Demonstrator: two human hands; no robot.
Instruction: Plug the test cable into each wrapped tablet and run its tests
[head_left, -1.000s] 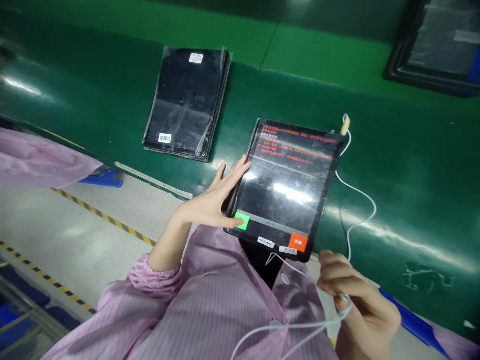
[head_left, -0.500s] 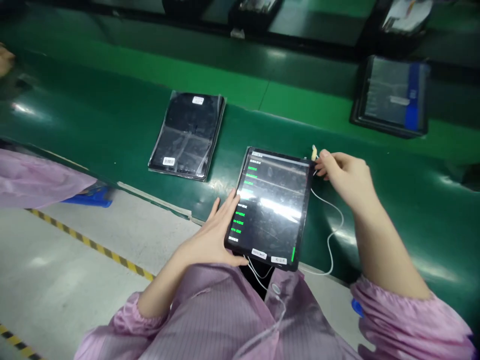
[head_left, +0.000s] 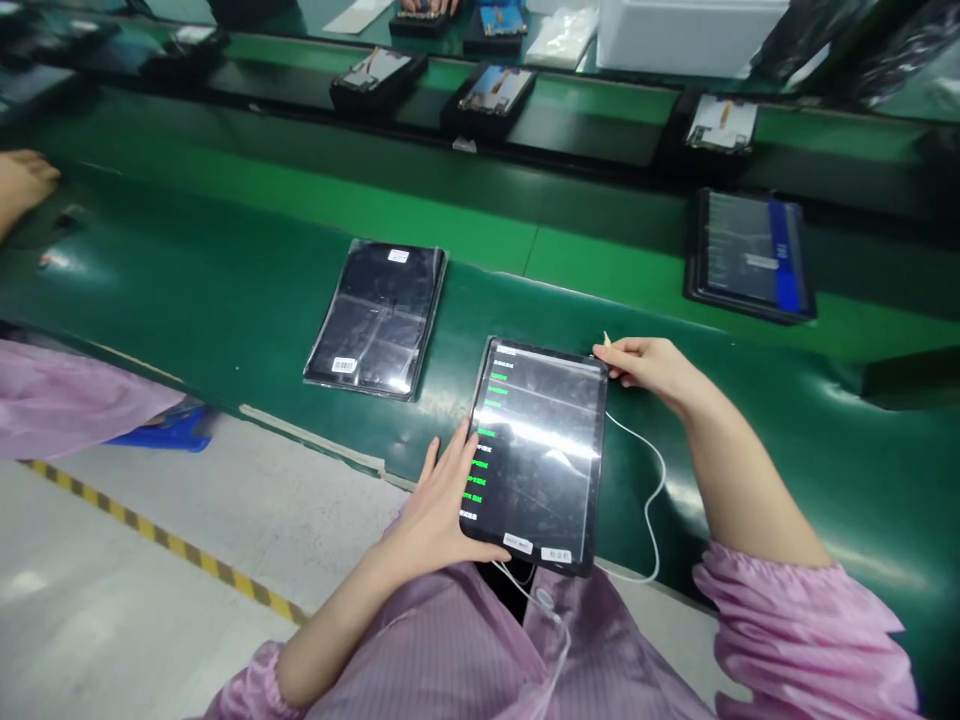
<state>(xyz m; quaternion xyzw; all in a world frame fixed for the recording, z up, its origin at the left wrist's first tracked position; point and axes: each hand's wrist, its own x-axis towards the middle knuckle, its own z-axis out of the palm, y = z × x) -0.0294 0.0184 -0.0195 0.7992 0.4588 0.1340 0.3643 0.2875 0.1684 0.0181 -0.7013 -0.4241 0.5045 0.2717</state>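
So the tablet (head_left: pixel 536 460) is sitting at the near edge of the green bench (head_left: pixel 247 320), screen up, its bottom end poking out past the edge toward the person's pink smock (head_left: pixel 420 650). Screen's lit, mostly black with a column of green and white text down the left, plus two white stickers along the bottom.

The left hand (head_left: pixel 442 500) has hold of the lower left corner, fingers spread along the side and thumb across the bottom edge. The right hand (head_left: pixel 641 365) is up at the top right corner, thumb and fingertips nearly together, right by a little yellow piece (head_left: pixel 607 339). Can't tell from here what it's actually pinching. A white cable (head_left: pixel 658 510) loops down beside the tablet on that side.

Left of it, well apart, there's a plastic-wrapped stack of tablets (head_left: pixel 375 320) with a barcode label on top. Across the bench, another tablet with a blue stripe (head_left: pixel 746 250) lies on the green belt (head_left: pixel 570 250). Off left, a co-worker's pink sleeve (head_left: pixel 75 400).
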